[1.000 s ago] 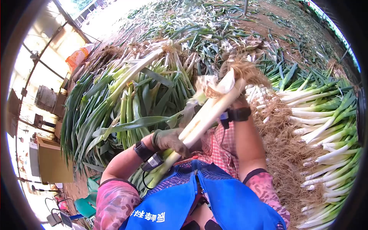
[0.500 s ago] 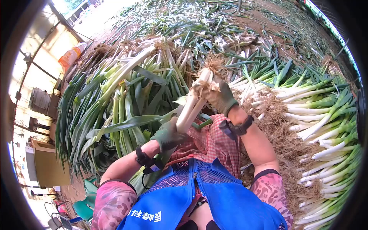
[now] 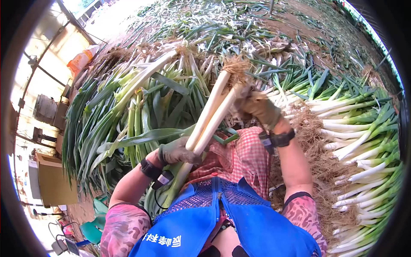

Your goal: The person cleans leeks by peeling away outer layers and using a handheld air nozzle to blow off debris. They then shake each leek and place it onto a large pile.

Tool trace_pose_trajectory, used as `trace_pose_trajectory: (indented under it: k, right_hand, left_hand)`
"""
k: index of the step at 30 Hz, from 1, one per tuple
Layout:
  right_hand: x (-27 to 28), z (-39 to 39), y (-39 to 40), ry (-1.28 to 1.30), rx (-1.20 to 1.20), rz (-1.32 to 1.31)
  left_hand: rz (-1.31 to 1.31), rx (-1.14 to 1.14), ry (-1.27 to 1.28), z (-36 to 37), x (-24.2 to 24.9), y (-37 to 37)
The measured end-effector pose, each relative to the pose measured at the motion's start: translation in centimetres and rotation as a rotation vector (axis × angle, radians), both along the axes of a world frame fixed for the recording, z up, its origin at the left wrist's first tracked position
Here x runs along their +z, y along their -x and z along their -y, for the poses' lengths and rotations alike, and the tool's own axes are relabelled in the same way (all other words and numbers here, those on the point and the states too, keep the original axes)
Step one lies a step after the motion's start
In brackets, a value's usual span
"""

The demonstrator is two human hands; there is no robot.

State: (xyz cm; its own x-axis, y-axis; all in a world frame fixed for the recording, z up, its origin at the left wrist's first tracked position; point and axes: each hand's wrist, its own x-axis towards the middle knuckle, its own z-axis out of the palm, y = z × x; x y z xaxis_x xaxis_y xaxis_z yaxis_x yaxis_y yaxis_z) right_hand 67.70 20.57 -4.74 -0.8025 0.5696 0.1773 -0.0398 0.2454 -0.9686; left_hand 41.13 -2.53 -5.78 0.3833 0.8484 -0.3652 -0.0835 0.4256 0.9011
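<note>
Two large leeks [image 3: 210, 118] stand out before my body, with their roots [image 3: 236, 66] pointing up and away. My left hand [image 3: 179, 152], in a grey-green glove, is closed around their lower part. Beside the root end is my right hand [image 3: 260, 109], also gloved; its fingers are bent round loose outer skin pulled to the right of the stems, partly blurred. Both stems look white and smooth along their middle. A green leafy part [image 3: 177, 180] runs down below my left hand.
A big heap of untrimmed leeks [image 3: 111, 111] lies to the left. Rows of cleaned leeks [image 3: 368, 158] lie on the right, roots inward. Scattered leaves [image 3: 192, 25] cover the ground ahead. A cardboard box [image 3: 55, 180] and a green stool [image 3: 93, 229] stand at the left.
My right hand has moved right and slightly down, drawing skin off the stems. My left hand has shifted left, and more of the white stems now shows.
</note>
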Motion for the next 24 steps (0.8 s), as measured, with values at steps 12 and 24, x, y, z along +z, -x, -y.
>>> trace_pose_trajectory:
  k: [12,24]
  right_hand:
    - [3.0,-0.7,2.3,-0.706,-0.008,1.315]
    - [15.6,0.0,4.9,-2.003,0.093,0.602]
  left_hand:
    - [-0.365,0.216,-0.104,-3.5,5.2,4.8]
    - [-0.371,-0.064,-0.398,-8.2,13.0,-4.2]
